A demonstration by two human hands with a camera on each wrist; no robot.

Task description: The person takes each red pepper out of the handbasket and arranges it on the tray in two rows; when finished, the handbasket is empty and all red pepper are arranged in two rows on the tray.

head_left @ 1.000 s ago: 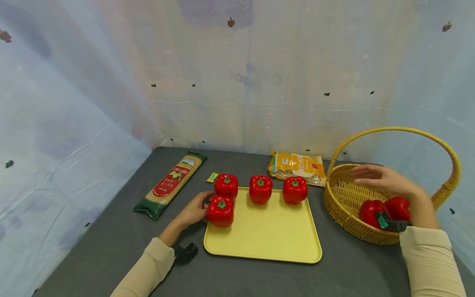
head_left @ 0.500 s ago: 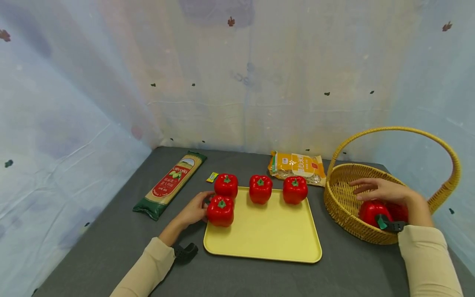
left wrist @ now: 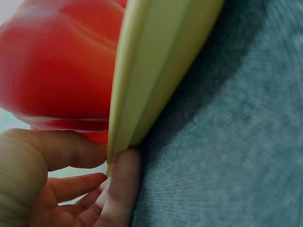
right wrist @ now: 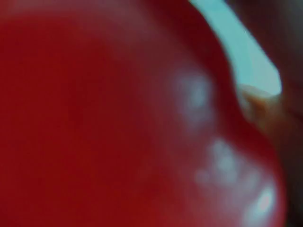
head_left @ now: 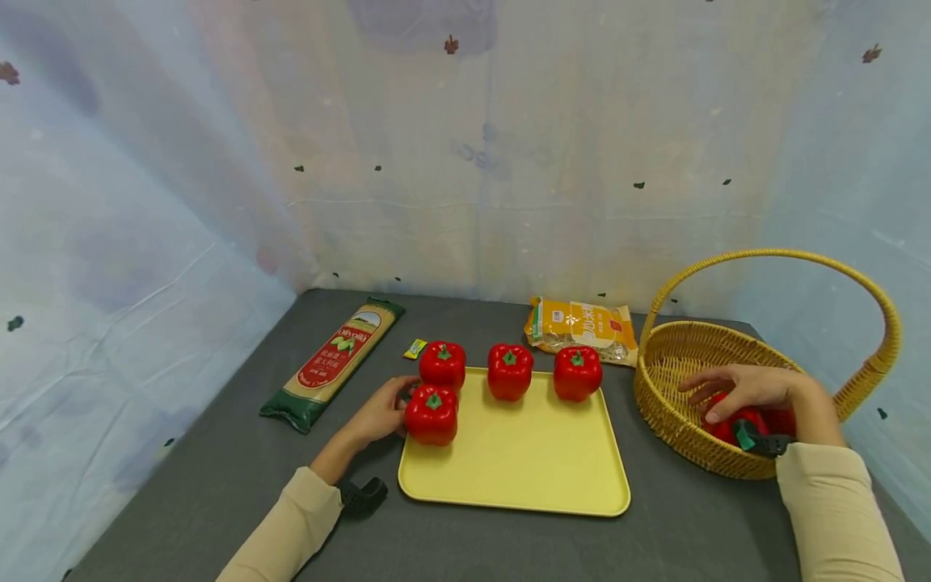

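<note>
The left hand (left wrist: pixel 71 187) pinches the rim of the yellow tray (left wrist: pixel 151 61), thumb and fingers on either side. Just above the thumb bulges a glossy red pepper (left wrist: pixel 57 66); grey surface (left wrist: pixel 232 146) spreads across the right.

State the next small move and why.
Probably curl the right hand round the red pepper beneath it in the basket: the hand arches over that pepper, apparently not gripping yet, while the left hand pinches the yellow tray.
</note>
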